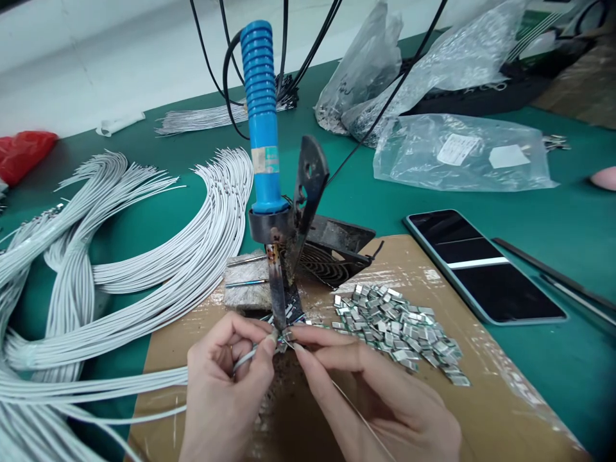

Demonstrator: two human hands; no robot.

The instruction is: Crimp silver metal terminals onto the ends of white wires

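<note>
A soldering iron with a blue ribbed handle (260, 115) stands upright in a dark metal stand (308, 186), its tip pointing down at a brown cardboard sheet (423, 263). My left hand (226, 385) pinches the end of a white wire (243, 360) right under the tip. My right hand (380, 398) pinches a small metal piece (289, 335) against the wire end and also holds a thin solder wire (356, 410). A heap of small silvery metal pieces (399, 327) lies on the cardboard just right of the tip.
Bundles of white wires (120, 276) curve over the green table on the left. A phone (481, 263) lies face up on the right. Clear plastic bags (462, 154) and black cables sit at the back, a red bag (24, 151) at far left.
</note>
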